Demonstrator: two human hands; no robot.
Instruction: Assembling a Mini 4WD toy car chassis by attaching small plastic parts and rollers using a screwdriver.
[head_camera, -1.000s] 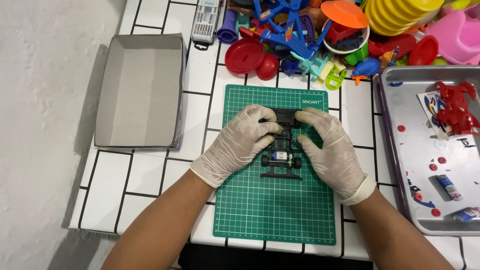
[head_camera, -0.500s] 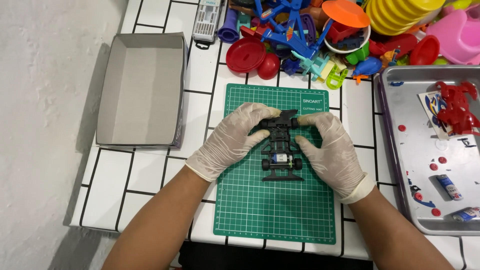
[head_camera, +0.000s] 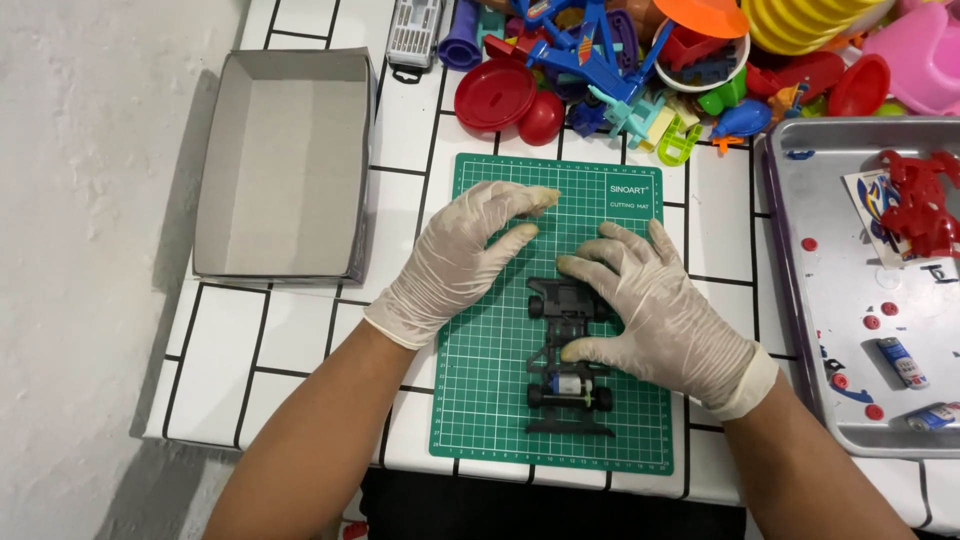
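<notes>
Head view, the only one supplied, is taken from above a white tiled table (head_camera: 300, 340). Change since the earlier pictures is plain: both gloved hands were then closed around the black toy car chassis (head_camera: 570, 362), whereas now the left hand (head_camera: 455, 260) has been lifted off it and is spread wide, palm down, over the upper part of the green cutting mat (head_camera: 490, 400), holding nothing. The right hand (head_camera: 650, 305) is laid flat and open across the chassis, with its thumb pressed against the side of the frame; nothing is gripped. The chassis is seen lying lengthwise on the mat, wheels at both ends and a small motor near the rear. It can be judged that the two-handed grip has been released and the part merely steadied. An empty grey cardboard box (head_camera: 285, 165) is set to the left, a heap of coloured plastic toys (head_camera: 650, 70) beyond the mat, and a metal tray (head_camera: 850, 300) with red parts to the right.
</notes>
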